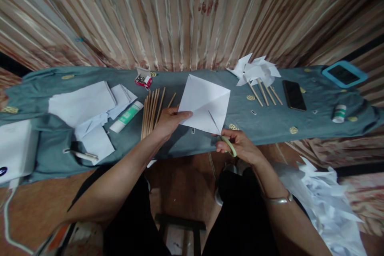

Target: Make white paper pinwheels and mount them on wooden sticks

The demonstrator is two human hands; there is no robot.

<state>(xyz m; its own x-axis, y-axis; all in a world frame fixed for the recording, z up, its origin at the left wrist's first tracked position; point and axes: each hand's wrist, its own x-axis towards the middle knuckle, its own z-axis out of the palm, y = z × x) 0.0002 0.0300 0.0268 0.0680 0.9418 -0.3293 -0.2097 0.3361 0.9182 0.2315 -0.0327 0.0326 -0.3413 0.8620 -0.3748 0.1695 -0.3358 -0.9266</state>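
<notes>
A square sheet of white paper with diagonal crease lines is pinched at its left edge by my left hand, thumb on top. My right hand has its fingers in the handles of light-green scissors. One scissor blade lies over the paper near its lower right corner, pointing up toward the middle. The other blade is hidden, seemingly under the sheet. Just left of my left hand, several wooden sticks lie side by side on the cloth.
On the grey-green cloth lie paper pinwheels, a phone, a glue stick, a blue-framed tablet, a red pin box, a green-white tube and stacked paper. A bag of pinwheels stands low right.
</notes>
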